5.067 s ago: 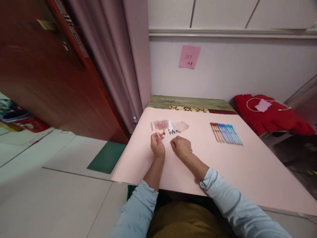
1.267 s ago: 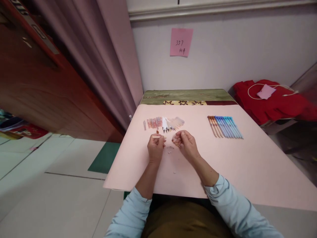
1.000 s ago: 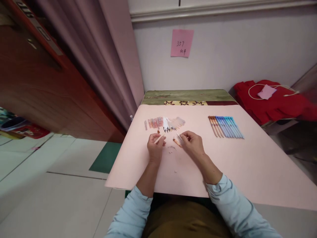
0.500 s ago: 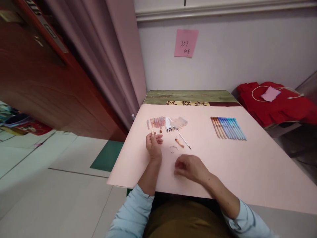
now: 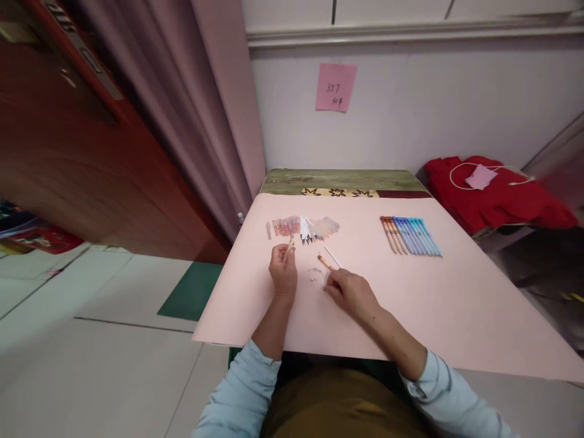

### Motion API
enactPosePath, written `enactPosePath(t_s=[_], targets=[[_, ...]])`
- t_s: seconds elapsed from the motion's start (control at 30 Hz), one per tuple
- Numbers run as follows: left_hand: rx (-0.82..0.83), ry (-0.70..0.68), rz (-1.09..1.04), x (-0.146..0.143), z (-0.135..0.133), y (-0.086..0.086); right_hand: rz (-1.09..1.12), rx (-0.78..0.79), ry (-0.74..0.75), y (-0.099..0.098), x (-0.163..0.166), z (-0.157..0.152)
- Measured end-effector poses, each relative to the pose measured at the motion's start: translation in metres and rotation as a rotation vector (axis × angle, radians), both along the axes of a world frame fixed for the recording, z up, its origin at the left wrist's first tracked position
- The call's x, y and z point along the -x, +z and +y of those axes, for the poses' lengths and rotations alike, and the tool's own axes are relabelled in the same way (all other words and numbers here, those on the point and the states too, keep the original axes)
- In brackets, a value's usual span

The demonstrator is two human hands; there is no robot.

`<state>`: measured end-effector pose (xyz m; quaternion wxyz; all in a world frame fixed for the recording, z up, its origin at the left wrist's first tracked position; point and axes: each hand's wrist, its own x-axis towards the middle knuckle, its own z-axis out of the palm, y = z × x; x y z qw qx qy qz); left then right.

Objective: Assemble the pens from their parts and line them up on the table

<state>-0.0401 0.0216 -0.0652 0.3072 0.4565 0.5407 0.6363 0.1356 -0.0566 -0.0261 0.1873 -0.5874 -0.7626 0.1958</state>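
Observation:
My left hand (image 5: 283, 269) pinches a small pale pen part (image 5: 290, 244) between thumb and fingers, just in front of the row of pen pieces. My right hand (image 5: 352, 293) is low over the table with its fingers curled together; whatever lies between the fingertips is hidden. Just beyond those fingertips lie a short brown-and-cream pen barrel (image 5: 325, 262) and a white ink refill (image 5: 333, 257), partly covered by the hand. Some tiny pale parts (image 5: 314, 274) are scattered between the two hands.
Reddish clear tubes (image 5: 286, 226), white refills with dark tips (image 5: 305, 230) and pale translucent barrels (image 5: 327, 226) lie in rows behind my hands. Brown, violet and blue pens (image 5: 410, 236) lie side by side at the right. A red cloth (image 5: 497, 198) with a cable sits beyond the table.
My right hand has moved forward to the near end of the brown-and-cream barrel and refill. The pen part in my left hand now tilts right, and the view has shifted slightly.

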Motion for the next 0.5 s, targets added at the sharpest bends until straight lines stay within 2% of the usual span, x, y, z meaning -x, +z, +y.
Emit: enactPosePath(t_s=[0.13, 0.23, 0.3, 0.4, 0.5], targets=[[-0.008, -0.074, 0.058, -0.001, -0.003, 0.002, 0.006, -0.019, -0.059, 0.007, -0.007, 0.011], [-0.053, -0.068, 0.15, -0.001, -0.003, 0.002, 0.014, -0.048, -0.234, 0.01, -0.017, 0.025], [-0.086, -0.06, 0.222, -0.002, -0.003, 0.002, -0.004, -0.007, -0.311, 0.012, -0.022, 0.04], [-0.109, -0.05, 0.275, -0.002, -0.003, 0.002, -0.057, 0.123, -0.316, 0.011, -0.024, 0.063], [-0.116, -0.046, 0.284, -0.002, -0.004, 0.003, -0.12, 0.182, -0.279, 0.009, -0.022, 0.076]])
